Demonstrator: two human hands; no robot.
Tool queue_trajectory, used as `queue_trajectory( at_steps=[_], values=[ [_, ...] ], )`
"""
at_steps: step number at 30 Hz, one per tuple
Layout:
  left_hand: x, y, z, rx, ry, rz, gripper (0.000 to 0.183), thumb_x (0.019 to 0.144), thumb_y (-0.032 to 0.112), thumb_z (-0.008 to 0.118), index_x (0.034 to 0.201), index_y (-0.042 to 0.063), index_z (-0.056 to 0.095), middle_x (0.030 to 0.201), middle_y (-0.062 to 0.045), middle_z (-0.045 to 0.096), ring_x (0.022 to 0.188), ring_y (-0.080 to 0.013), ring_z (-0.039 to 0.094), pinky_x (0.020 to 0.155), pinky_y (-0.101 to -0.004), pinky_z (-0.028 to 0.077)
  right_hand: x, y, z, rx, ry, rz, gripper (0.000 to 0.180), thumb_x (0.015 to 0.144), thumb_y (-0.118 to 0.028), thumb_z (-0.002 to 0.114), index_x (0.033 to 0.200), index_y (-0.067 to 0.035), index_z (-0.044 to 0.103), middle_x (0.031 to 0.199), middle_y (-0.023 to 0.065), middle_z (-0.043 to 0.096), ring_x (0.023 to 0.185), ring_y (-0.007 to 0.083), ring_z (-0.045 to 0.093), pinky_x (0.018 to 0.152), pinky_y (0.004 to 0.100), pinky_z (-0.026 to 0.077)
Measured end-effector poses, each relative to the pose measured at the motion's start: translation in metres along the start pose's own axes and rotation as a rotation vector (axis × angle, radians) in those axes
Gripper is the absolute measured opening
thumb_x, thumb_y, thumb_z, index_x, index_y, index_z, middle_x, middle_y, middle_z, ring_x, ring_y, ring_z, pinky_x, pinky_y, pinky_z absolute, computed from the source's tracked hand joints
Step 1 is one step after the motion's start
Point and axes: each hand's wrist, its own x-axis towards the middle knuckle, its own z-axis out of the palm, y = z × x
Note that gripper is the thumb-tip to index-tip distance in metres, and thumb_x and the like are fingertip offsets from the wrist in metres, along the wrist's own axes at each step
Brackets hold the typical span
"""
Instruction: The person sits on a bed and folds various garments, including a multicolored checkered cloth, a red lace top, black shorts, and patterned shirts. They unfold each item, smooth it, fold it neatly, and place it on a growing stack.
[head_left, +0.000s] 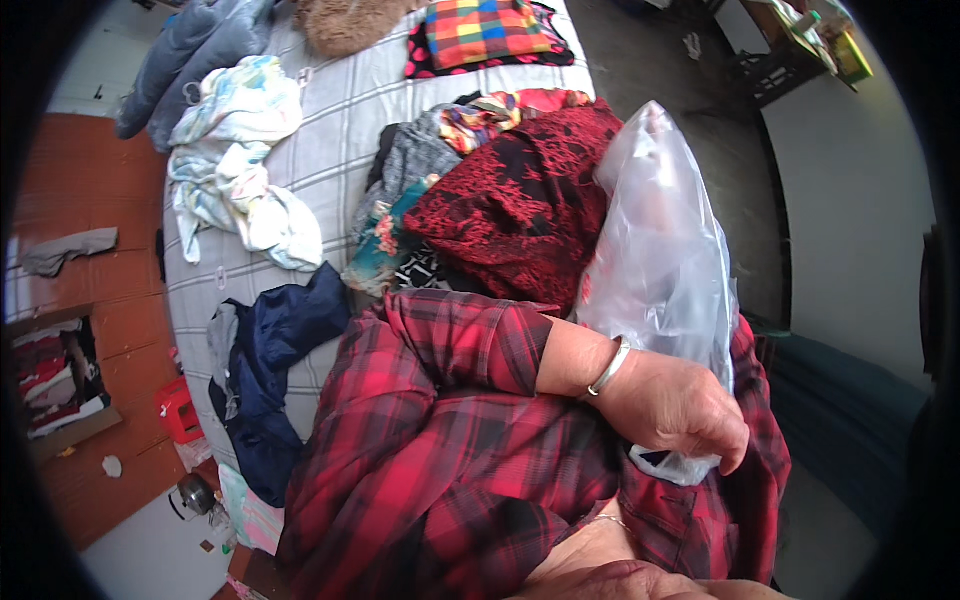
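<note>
My left hand (682, 412), with a silver bracelet at its wrist, reaches across my chest and grips the rim of a translucent plastic bag (652, 277). The bag stretches upward over my right forearm. Inside it, my right hand (656, 199) shows only faintly through the film, so its fingers cannot be made out. Left of the bag, a red and black patterned garment (525, 202) lies on the bed against it. Beneath and beside that garment are a grey knitted cloth (420, 154) and a teal floral cloth (386, 244).
A bed with a checked sheet (337, 142) holds a white patterned cloth (240, 165), navy clothing (277, 375), a folded checkered cloth (487, 34) and a brown furry item (349, 26). An open box of clothes (64, 375) and a red container (178, 411) are at left.
</note>
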Motion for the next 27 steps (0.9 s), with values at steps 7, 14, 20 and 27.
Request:
queue_trajectory(
  at_steps=[7, 14, 20, 27],
  values=[
    [0.004, -0.023, 0.005, -0.146, -0.057, -0.173, 0.01, 0.093, 0.008, 0.052, 0.098, 0.002, 0.059, 0.09, -0.012, 0.062, 0.086, -0.029, 0.06, 0.076, -0.0352, 0.047, -0.014, 0.01, -0.014, 0.044, 0.008, 0.082, 0.026, 0.086, -0.015, 0.057, 0.109, -0.003, 0.062, 0.105, 0.0148, 0.061, 0.095, 0.0278, 0.058, 0.082, 0.0339, 0.047],
    [0.005, -0.03, 0.008, -0.156, -0.062, -0.188, 0.01, 0.093, 0.009, 0.052, 0.098, 0.003, 0.059, 0.089, -0.011, 0.062, 0.085, -0.0285, 0.061, 0.075, -0.0354, 0.047, -0.025, 0.014, -0.017, 0.084, 0.013, 0.13, 0.027, 0.087, -0.016, 0.057, 0.11, -0.003, 0.061, 0.105, 0.0149, 0.061, 0.096, 0.0276, 0.058, 0.083, 0.034, 0.047],
    [0.0, -0.018, -0.003, -0.028, 0.054, -0.18, 0.012, 0.091, 0.006, 0.054, 0.101, 0.003, 0.06, 0.094, -0.012, 0.062, 0.088, -0.0278, 0.061, 0.077, -0.0338, 0.048, -0.022, 0.019, -0.013, 0.157, 0.002, 0.147, 0.027, 0.087, -0.016, 0.057, 0.11, -0.003, 0.061, 0.106, 0.0149, 0.06, 0.097, 0.0274, 0.057, 0.083, 0.034, 0.046],
    [-0.073, 0.081, -0.095, -0.236, 0.745, 0.005, 0.023, 0.094, 0.013, 0.049, 0.115, 0.006, 0.055, 0.094, -0.009, 0.061, 0.079, -0.017, 0.057, 0.07, -0.0312, 0.048, -0.006, 0.056, -0.001, 0.528, 0.075, 0.164, 0.028, 0.087, -0.017, 0.056, 0.111, -0.002, 0.06, 0.107, 0.015, 0.06, 0.098, 0.0272, 0.057, 0.083, 0.0341, 0.046]
  ],
)
